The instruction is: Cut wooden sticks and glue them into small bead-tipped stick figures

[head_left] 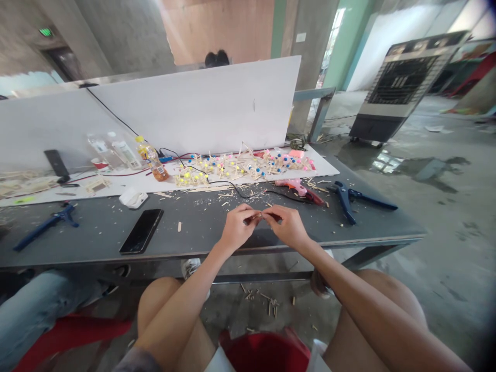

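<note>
My left hand [241, 225] and my right hand [285, 223] meet fingertip to fingertip over the front edge of the grey table [205, 227]. Both are closed in a pinch around something too small to make out between them. Just beyond lies a pink glue gun [293, 186] with its dark cord. A blue-handled cutter [344, 200] rests to the right of my right hand. Behind, on a white board [325, 166], sits a heap of small wooden-stick pieces with yellow, blue and pink balls [240, 166]. Wood scraps are scattered before it.
A black phone [141, 231], a white case [133, 198] and another blue cutter [48, 225] lie to the left. A drink bottle [152, 159] stands on the board below the white partition [217, 113]. A person's leg [42, 310] shows at left; an air cooler [403, 85] stands right.
</note>
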Available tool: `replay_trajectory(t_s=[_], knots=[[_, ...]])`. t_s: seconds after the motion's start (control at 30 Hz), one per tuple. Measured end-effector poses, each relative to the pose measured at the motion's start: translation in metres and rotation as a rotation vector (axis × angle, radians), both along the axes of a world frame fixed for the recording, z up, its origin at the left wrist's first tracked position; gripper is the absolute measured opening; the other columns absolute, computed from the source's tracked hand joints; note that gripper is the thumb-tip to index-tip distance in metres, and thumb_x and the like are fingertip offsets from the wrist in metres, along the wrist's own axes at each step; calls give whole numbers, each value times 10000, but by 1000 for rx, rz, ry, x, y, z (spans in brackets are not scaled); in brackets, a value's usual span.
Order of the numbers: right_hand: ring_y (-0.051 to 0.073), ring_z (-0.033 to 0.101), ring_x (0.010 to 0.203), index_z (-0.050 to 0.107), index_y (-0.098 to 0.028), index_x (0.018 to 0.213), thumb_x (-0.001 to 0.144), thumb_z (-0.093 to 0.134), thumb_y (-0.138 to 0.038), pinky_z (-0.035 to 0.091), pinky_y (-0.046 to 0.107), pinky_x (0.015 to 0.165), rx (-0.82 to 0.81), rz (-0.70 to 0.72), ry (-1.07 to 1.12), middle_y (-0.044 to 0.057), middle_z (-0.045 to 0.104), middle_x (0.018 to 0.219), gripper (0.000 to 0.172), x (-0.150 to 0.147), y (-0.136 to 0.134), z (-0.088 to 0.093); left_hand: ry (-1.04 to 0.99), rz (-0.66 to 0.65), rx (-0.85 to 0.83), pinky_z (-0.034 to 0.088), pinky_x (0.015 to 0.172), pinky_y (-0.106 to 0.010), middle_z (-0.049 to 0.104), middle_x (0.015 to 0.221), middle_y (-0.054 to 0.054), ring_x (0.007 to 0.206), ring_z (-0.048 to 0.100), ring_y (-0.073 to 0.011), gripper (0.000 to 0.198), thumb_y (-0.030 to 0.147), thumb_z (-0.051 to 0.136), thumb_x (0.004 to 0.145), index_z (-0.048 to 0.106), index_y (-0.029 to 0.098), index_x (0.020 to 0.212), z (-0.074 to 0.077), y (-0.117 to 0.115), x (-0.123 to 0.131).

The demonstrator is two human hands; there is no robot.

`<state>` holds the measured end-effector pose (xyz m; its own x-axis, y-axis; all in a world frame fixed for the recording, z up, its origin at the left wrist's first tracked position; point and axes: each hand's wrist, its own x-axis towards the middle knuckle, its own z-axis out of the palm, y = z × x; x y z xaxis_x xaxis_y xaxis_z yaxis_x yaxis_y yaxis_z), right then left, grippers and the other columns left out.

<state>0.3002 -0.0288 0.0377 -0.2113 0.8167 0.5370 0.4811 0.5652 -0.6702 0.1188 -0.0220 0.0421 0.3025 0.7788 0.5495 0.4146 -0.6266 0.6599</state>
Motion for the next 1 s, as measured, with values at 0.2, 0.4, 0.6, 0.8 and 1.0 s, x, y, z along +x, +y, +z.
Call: replay_trajectory(t_s=[0.2, 0.4, 0.6, 0.8, 1.0], knots=[[190, 620, 745, 695, -204, 914, 957, 504, -260, 449, 299, 701, 74, 42, -144, 69, 696, 827, 203, 4, 4, -6, 104, -11, 65, 440, 607, -247, 627, 792, -51, 617, 542, -113, 226, 339, 601, 925, 778, 202, 953, -2, 1, -1], [177, 600, 740, 660, -187, 903, 966, 460, -215, 409, 272, 681, 184, 11, -259, 74, 669, 831, 211, 2, 5, -9, 102, -6, 50, 430, 592, -247, 632, 789, -50, 601, 528, -112, 232, 364, 617, 916, 773, 194, 934, -4, 1, -2], [155, 560, 679, 617, -183, 845, 901, 490, -160, 375, 257, 634, 208, -17, -262, 54, 651, 794, 140, -2, 6, -8, 92, -2, 58, 433, 597, -238, 637, 791, -48, 615, 537, -112, 249, 382, 611, 919, 771, 192, 930, -3, -1, -2], [159, 548, 671, 589, -196, 830, 891, 495, -173, 367, 259, 631, 151, -96, -199, 43, 635, 771, 114, -8, 4, -6, 42, 18, 68, 469, 641, -256, 658, 814, -57, 664, 580, -131, 239, 375, 607, 922, 766, 197, 931, -1, 0, 2], [182, 561, 685, 559, -205, 817, 877, 473, -198, 383, 276, 645, 115, -212, -114, 60, 630, 769, 105, -4, 13, -7, -2, 16, 94, 495, 657, -276, 675, 854, -67, 681, 602, -140, 220, 356, 601, 925, 751, 195, 925, 0, 1, 6]])
